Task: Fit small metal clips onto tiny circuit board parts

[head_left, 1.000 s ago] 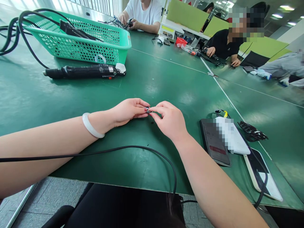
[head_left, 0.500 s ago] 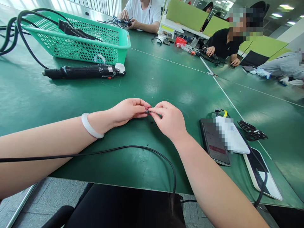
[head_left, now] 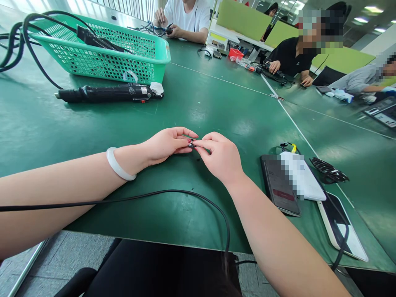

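Observation:
Just above the green table, my left hand and my right hand meet fingertip to fingertip. Between them is a small dark part with a metallic glint, too small to name. My left thumb and fingers pinch it from one side. The right thumb and index finger close on its other side. Fingers cover most of it. A tiny black piece lies on the table just below the fingertips. My left wrist wears a white bangle.
A black electric screwdriver lies before a green basket holding cables. A black cable crosses in front of me. Right of my arm are a dark phone, a white item and a white-edged phone. Other people sit across the table.
My left index finger has lifted slightly off the small part, and the part has turned a little. Across the table, one person's hand has risen; at far right another person has shifted.

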Demonstrator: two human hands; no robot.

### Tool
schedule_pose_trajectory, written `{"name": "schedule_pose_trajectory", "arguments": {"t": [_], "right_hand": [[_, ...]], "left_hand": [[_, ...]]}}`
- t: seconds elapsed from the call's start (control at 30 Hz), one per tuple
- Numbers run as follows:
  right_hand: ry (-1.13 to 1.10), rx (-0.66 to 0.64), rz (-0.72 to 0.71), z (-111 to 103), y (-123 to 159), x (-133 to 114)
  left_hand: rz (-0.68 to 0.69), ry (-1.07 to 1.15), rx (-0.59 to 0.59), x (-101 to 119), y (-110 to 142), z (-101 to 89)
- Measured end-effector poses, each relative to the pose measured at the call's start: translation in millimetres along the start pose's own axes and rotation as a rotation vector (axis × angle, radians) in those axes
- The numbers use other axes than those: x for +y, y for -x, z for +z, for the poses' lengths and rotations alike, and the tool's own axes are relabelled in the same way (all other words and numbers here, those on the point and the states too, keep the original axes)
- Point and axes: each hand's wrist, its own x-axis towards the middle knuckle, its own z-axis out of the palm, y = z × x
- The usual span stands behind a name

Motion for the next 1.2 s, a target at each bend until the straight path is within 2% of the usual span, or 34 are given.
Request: {"name": "schedule_pose_trajectory", "arguments": {"t": [0.2, 0.43, 0.5, 0.63, 0.8, 0.87, 1.07, 1.2], "right_hand": [[-0.045, 0.010, 0.009, 1.4, 0.2, 0.4], [-0.090, 0.026, 0.097, -5.2, -1.8, 1.8], [-0.072, -0.041, 0.147, -7.4, -1.9, 3.6], [-0.052, -0.274, 0.230, -7.4, -0.6, 7.2], [-0.056, -0.350, 0.308, -4.1, -0.5, 6.4], [-0.057, -0.313, 0.268, -4.4, -1.1, 4.1], [-0.003, -0.033, 0.111, -4.8, -0.3, -6.3], [0.153, 0.026, 0.011, 2.0, 1.1, -9.2]], "left_hand": [[0.010, -0.090, 0.004, -0.6, 0.9, 0.4], [0.020, -0.120, 0.066, -2.0, 0.9, 0.8], [0.033, -0.111, 0.070, -2.9, 0.4, 0.4], [0.030, -0.100, 0.076, -3.5, -0.4, 0.0], [0.024, -0.083, 0.086, -2.8, 0.1, 0.7], [0.022, -0.086, 0.095, -2.5, 0.6, 1.3], [0.021, -0.137, 0.135, -1.6, 1.3, 3.0], [0.020, -0.149, 0.126, -2.3, 0.4, 2.8]]}}
